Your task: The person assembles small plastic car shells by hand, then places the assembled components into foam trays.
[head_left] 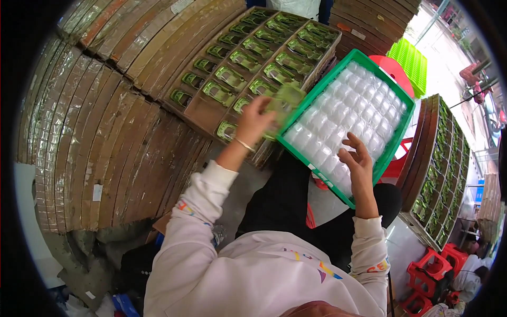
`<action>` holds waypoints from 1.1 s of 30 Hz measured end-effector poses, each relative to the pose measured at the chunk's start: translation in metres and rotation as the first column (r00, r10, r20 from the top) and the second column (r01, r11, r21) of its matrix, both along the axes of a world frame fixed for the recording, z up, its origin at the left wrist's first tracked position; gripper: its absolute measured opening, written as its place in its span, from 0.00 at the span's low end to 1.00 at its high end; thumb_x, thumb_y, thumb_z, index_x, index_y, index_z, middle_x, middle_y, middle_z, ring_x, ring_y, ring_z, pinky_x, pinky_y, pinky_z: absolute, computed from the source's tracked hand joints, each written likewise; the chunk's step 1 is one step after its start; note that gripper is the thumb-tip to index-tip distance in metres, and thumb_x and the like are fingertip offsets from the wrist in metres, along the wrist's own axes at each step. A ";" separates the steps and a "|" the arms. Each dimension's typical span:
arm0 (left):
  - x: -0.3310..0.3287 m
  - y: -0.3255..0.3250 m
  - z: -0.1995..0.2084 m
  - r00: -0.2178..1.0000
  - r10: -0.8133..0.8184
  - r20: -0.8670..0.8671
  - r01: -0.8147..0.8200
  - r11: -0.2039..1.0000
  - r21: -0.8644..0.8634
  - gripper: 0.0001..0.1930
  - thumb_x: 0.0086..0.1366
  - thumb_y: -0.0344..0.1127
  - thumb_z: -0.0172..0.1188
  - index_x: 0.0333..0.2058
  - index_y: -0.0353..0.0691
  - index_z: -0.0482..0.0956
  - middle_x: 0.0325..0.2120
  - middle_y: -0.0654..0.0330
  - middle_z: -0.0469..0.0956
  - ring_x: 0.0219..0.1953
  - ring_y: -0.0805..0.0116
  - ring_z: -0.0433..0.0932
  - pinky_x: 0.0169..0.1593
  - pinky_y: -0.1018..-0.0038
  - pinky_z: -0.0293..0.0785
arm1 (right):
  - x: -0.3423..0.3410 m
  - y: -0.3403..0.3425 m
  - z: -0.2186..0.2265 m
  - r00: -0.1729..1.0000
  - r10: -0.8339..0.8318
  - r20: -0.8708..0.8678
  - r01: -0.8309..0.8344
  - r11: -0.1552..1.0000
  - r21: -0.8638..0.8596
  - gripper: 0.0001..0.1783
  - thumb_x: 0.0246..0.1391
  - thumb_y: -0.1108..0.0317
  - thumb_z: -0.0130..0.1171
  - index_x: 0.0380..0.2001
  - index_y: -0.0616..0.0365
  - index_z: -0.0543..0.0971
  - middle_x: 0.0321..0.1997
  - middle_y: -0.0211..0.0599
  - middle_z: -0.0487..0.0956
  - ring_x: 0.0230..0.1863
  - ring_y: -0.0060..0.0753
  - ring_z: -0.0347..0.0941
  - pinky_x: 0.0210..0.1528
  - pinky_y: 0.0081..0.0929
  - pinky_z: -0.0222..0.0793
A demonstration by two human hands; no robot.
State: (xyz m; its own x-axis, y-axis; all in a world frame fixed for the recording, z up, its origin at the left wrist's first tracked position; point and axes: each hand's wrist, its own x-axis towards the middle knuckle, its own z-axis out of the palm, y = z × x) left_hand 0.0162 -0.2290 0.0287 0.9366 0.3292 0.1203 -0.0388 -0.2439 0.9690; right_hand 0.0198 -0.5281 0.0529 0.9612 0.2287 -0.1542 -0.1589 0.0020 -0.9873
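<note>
Left hand (252, 123) pinched a blurred green plastic piece (289, 99) on its right, near the green crate (384, 75), long axis unclear; right hand (360, 168), farther off, hovered half-open, empty, above the crate.

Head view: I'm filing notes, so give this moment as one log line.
left hand: holds green car piece, blurred | right hand: open, over white packets | packets: in green tray | brown tray: left

A white sweatshirt (264, 264) with multicoloured prints (331, 272), black trousers (277, 198) and a bangle (245, 145) are worn.
</note>
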 end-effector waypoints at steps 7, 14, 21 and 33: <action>-0.033 0.193 0.018 0.919 0.258 -0.299 -0.022 0.789 0.614 0.14 0.50 0.28 0.56 0.37 0.41 0.84 0.36 0.55 0.81 0.40 0.58 0.79 0.43 0.69 0.73 | 0.004 -0.036 -0.037 0.987 -0.015 -0.159 0.002 0.997 -0.078 0.26 0.53 0.64 0.62 0.55 0.61 0.72 0.48 0.36 0.76 0.41 0.25 0.74 0.44 0.24 0.69; -0.015 0.208 -0.011 0.905 0.219 -0.365 0.280 0.338 0.898 0.11 0.50 0.22 0.57 0.29 0.45 0.84 0.34 0.58 0.78 0.43 0.54 0.75 0.46 0.60 0.71 | -0.002 -0.040 -0.051 0.982 0.011 -0.189 -0.030 0.995 -0.097 0.21 0.56 0.64 0.59 0.52 0.61 0.75 0.45 0.33 0.77 0.38 0.23 0.74 0.44 0.22 0.70; -0.012 0.207 -0.035 0.932 0.186 -0.312 0.266 0.236 0.935 0.12 0.48 0.20 0.57 0.28 0.47 0.81 0.33 0.59 0.77 0.43 0.57 0.74 0.51 0.63 0.67 | 0.001 -0.051 -0.057 0.975 -0.032 -0.220 0.001 0.990 -0.140 0.19 0.55 0.65 0.60 0.49 0.62 0.77 0.40 0.32 0.79 0.36 0.23 0.75 0.43 0.21 0.70; -0.036 0.287 -0.016 0.949 0.296 -0.106 -0.061 0.505 0.861 0.11 0.55 0.24 0.58 0.37 0.45 0.81 0.37 0.55 0.77 0.43 0.52 0.75 0.46 0.61 0.73 | 0.011 -0.062 -0.119 0.997 -0.037 -0.062 0.017 0.957 -0.291 0.12 0.55 0.70 0.60 0.41 0.64 0.80 0.33 0.31 0.79 0.33 0.20 0.74 0.39 0.18 0.70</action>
State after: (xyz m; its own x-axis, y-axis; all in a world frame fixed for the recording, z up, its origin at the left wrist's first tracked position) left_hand -0.0200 0.0577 0.0126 0.9061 0.3457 0.2437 0.2768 -0.9204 0.2762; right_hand 0.0312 -0.5901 -0.0657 0.9518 0.1387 -0.2734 -0.2276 -0.2777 -0.9333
